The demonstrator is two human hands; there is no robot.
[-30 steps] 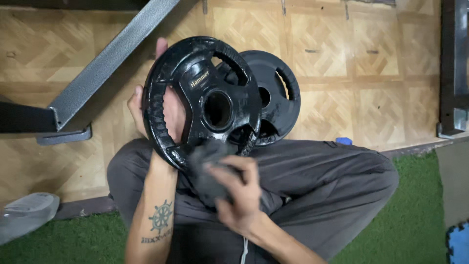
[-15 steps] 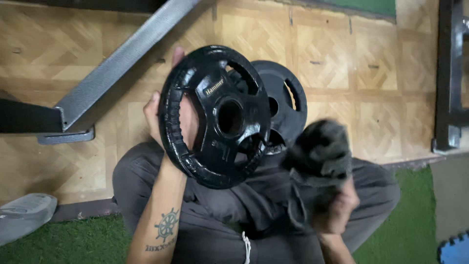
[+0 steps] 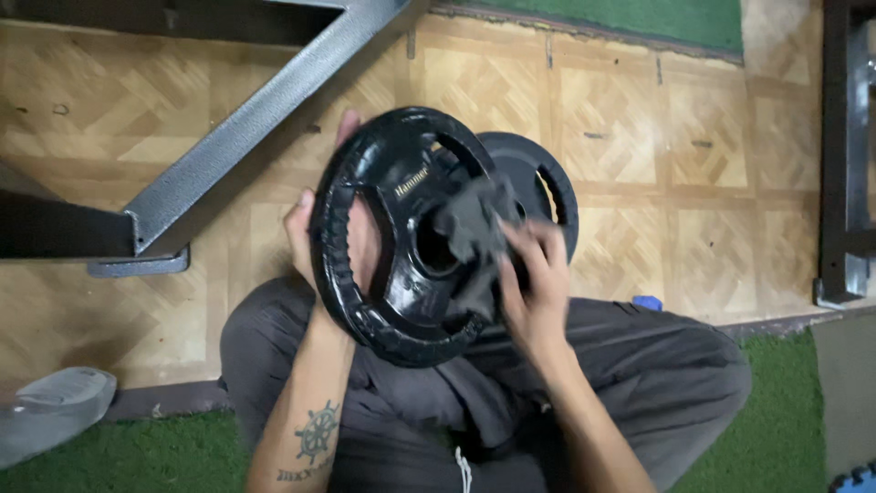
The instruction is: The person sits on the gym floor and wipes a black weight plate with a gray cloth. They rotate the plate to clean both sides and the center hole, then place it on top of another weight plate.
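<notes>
Right hand (image 3: 538,278) is clutching a crumpled grey cloth (image 3: 474,239) and pressing it against the face of the black weight plate (image 3: 401,237), near its centre hole. Left hand (image 3: 315,228) is gripping the plate's far rim through a cutout, propping it upright above the lap, over the edge where the parquet floor (image 3: 639,119) is meeting green turf (image 3: 137,452). With only one hand bearing that heavy, glossy, ridged disc, it could be slipping onto the legs. A second black plate (image 3: 547,183) is lying flat behind it.
</notes>
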